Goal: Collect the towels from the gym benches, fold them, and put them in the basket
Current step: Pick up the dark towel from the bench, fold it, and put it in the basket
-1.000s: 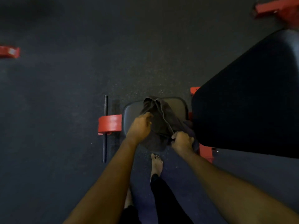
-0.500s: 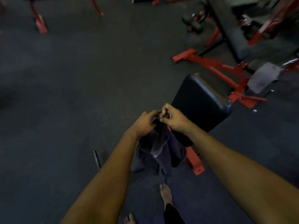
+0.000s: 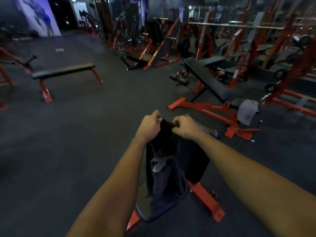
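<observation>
Two towels [image 3: 164,177] [image 3: 247,112], two hands [image 3: 150,127] [image 3: 183,127]

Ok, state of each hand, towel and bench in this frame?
dark towel: held up, unfolded, hanging from its top edge.
left hand: pinching the dark towel's top edge.
right hand: pinching the same edge.
grey towel: draped on the incline bench, uncollected.
flat bench: bare.

We find no legible text. The wall poster [image 3: 39,16] at 11 o'clock and the sign [image 3: 81,6] beside it are too blurred.
</observation>
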